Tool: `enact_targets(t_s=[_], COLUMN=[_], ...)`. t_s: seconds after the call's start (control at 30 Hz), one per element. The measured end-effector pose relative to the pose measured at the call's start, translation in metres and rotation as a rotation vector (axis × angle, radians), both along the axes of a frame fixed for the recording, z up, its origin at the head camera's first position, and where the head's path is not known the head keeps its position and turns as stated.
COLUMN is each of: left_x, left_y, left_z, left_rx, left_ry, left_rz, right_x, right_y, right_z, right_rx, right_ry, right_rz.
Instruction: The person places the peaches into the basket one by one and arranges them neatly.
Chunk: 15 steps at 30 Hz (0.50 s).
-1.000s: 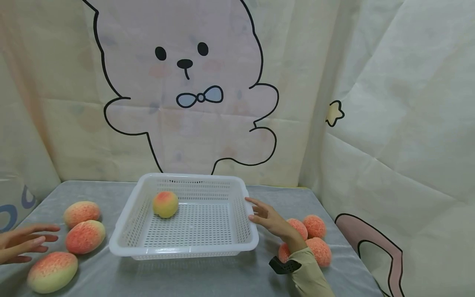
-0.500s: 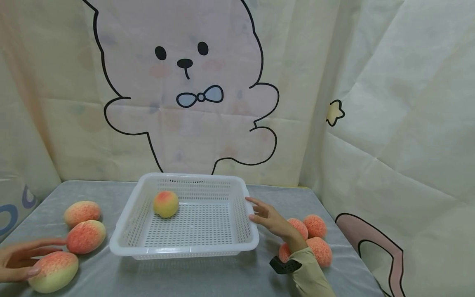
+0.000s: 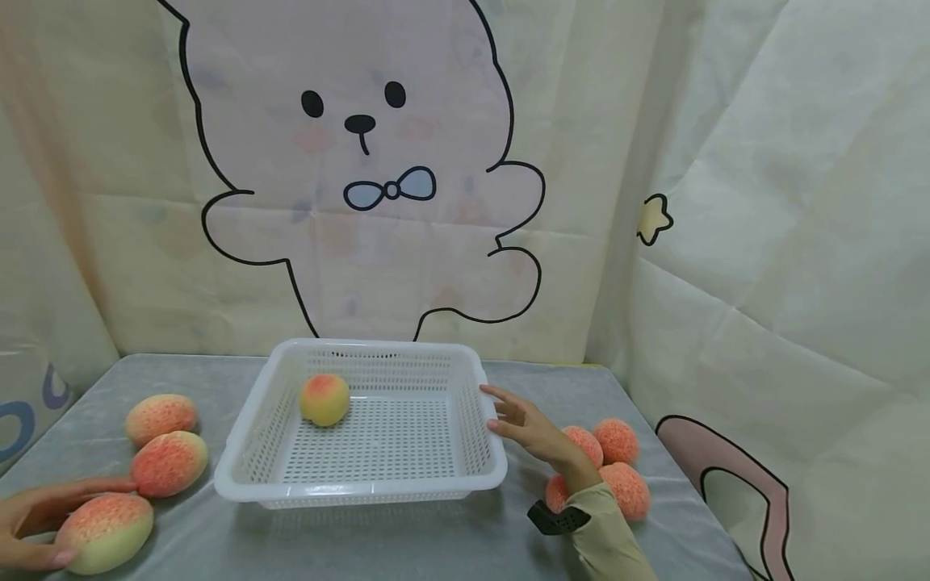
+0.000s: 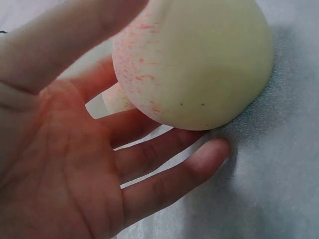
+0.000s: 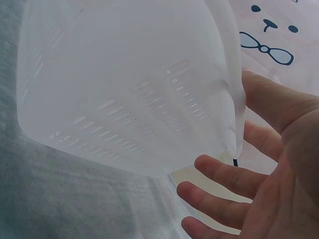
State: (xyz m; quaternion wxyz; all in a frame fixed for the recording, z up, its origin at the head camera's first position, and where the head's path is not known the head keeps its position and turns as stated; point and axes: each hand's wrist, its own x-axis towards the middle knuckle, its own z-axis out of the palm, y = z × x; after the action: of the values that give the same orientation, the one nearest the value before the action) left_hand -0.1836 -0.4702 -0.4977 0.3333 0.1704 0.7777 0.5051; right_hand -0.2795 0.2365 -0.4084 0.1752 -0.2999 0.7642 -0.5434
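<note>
My left hand (image 3: 29, 510) is around the nearest large peach (image 3: 107, 537) at the table's left, thumb on its near side and fingers along its far side. In the left wrist view the pale side of this peach (image 4: 199, 64) lies between thumb and fingers and still rests on the cloth. My right hand (image 3: 534, 432) holds the right rim of a white plastic basket (image 3: 349, 491). From the right wrist, thumb and index finger pinch the basket's rim (image 5: 238, 104), the other fingers spread below. A yellow-red peach (image 3: 324, 400) sits inside the basket.
Two more large peaches (image 3: 169, 464) lie beyond my left hand. Several small round coral-coloured fruits (image 3: 626, 491) are grouped beside my right forearm, partly hidden by it. Grey cloth covers the table (image 3: 349, 545). A printed curtain (image 3: 436, 266) hangs behind.
My left hand has come down and forward from above the large peaches and closed around the nearest one. The right hand and the basket have stayed in place.
</note>
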Motion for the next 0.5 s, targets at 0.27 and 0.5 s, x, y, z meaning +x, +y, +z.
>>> enact_targets(t_s=[0.27,0.5], left_x=[-0.0024,0.0], left_y=[0.0029,0.0092], left_z=[0.0011,0.0078], left_rx=[0.05,0.004], left_ry=[-0.026,0.029], left_rz=[-0.013,-0.012], right_x=[0.0009,-0.0008], right_y=[-0.0025,-0.002], right_z=[0.0019,-0.0002], right_rx=[0.021,0.028], right_ry=[-0.016,-0.008], right_rz=[-0.034,-0.036])
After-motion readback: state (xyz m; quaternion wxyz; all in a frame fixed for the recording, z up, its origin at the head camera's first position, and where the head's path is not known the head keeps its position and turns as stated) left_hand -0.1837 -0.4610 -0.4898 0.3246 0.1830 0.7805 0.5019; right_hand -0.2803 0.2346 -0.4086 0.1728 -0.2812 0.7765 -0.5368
